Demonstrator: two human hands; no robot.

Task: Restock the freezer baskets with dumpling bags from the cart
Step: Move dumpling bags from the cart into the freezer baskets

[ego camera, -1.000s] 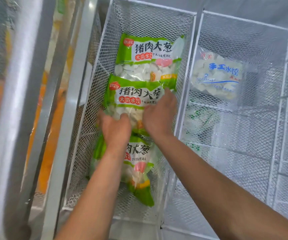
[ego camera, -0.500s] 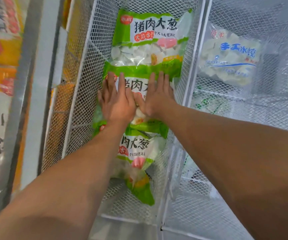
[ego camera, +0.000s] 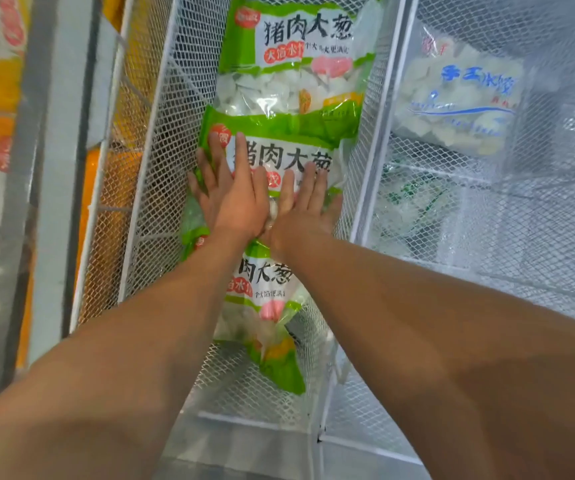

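both hands, left (ego camera: 234, 199) and right (ego camera: 301, 206), press flat (fingers straight) on the middle bag (ego camera: 279, 157) in the basket (ego camera: 147, 168).

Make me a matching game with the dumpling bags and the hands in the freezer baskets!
Things:
1. far green-and-white dumpling bag
2. middle green-and-white dumpling bag
3. near green-and-white dumpling bag
4. clear dumpling bag with blue writing

States:
A. alone in the right white mesh basket
B. under the left hand and right hand
C. at the back of the left white mesh basket
D. closest to the person

Pairs: 1-C, 2-B, 3-D, 4-A
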